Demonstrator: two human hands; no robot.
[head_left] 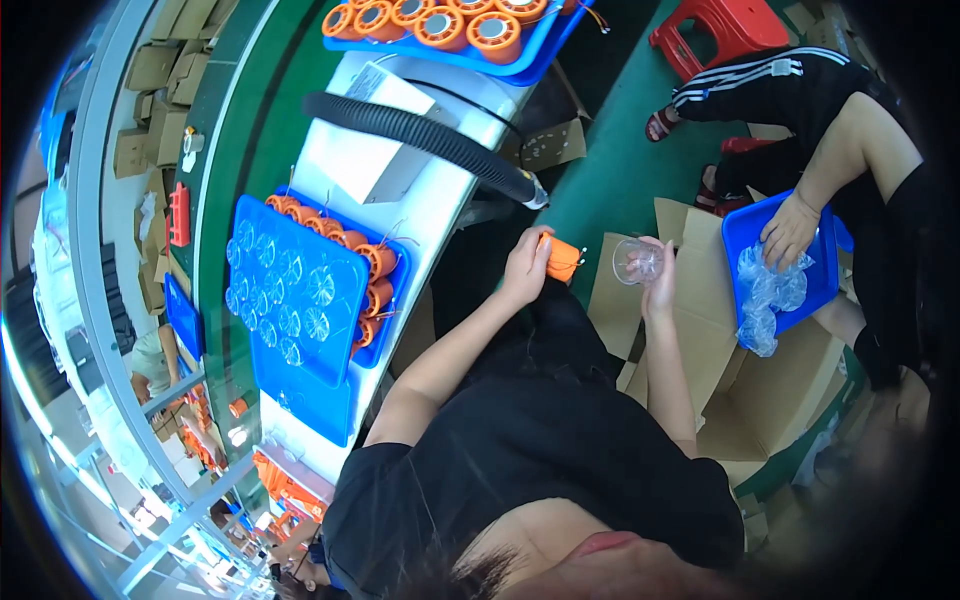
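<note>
My left hand (526,270) is closed around an orange cylindrical plastic part (562,260) with thin wire ends sticking out at its right side. To its right, my right hand (659,286) grips a clear plastic cup-shaped cover (634,262), its round rim facing left. The cover and the orange part are apart, both held above my lap. On the white table to my left, a blue tray (300,360) bears several similar clear covers (289,320). It lies partly over another blue tray with several orange parts (376,262).
A black corrugated hose (420,135) arches across the table, its end near my left hand. Another blue tray (530,70) of orange parts stands beyond. Right, a co-worker's hand (790,232) reaches into a blue tray (742,215) above an open cardboard box (765,400). A red stool (730,30) stands behind.
</note>
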